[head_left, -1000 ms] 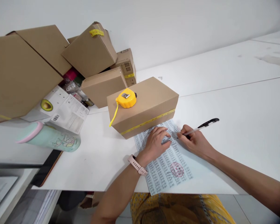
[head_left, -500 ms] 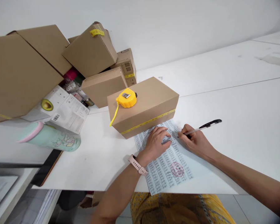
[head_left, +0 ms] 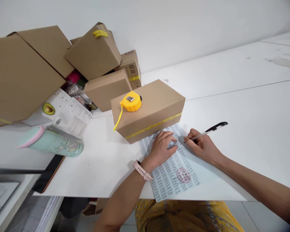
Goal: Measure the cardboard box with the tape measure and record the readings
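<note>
A light blue sheet of paper (head_left: 174, 187), covered in columns of dark writing and bearing a round red stamp, lies on the white table. My left hand (head_left: 162, 146) rests on it with the fingers spread and slightly bent. My right hand (head_left: 199, 143) grips a black and clear pen (head_left: 215, 127), its tip down at the sheet's right part. Just beyond the paper stands a cardboard box (head_left: 157, 103) with a yellow tape strip. On top of that box sits a yellow tape measure (head_left: 131, 101), its tongue hanging a little over the edge.
Several cardboard boxes (head_left: 94, 54) are piled at the back left. A mint bottle with a pink rim (head_left: 60, 141) stands at the left, near a white carton with an avocado picture (head_left: 73, 117). The white table (head_left: 244, 119) extends to the right.
The pen's upper end has shifted slightly left and up as my right hand moves it a little. My left hand, the paper and the box stay in place.
</note>
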`<state>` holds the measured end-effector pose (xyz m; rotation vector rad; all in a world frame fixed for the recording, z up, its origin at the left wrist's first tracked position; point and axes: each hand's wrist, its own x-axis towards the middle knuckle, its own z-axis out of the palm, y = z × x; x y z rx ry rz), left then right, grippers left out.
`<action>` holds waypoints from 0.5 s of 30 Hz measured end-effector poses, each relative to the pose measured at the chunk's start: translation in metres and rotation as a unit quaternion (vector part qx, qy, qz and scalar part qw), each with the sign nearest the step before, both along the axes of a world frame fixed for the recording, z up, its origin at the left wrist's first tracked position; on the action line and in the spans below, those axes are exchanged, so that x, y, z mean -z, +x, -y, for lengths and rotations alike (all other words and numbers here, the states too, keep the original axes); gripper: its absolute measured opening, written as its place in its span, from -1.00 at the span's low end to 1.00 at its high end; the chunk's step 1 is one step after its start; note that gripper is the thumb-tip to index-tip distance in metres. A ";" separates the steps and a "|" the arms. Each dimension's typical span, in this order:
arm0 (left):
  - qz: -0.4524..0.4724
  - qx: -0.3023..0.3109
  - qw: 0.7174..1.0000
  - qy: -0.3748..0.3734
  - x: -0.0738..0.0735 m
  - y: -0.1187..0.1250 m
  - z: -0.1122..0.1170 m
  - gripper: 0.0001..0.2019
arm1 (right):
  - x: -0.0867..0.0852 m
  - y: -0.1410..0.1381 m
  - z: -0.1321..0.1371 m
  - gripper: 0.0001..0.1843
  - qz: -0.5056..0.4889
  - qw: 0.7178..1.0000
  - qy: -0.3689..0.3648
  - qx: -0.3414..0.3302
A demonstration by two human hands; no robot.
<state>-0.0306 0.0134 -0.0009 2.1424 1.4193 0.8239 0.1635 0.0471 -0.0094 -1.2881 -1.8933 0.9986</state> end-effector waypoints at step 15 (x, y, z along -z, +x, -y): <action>-0.004 -0.001 1.000 0.009 0.003 0.000 -0.001 -0.87 | -0.001 0.001 0.000 -0.73 0.004 1.000 0.003 0.007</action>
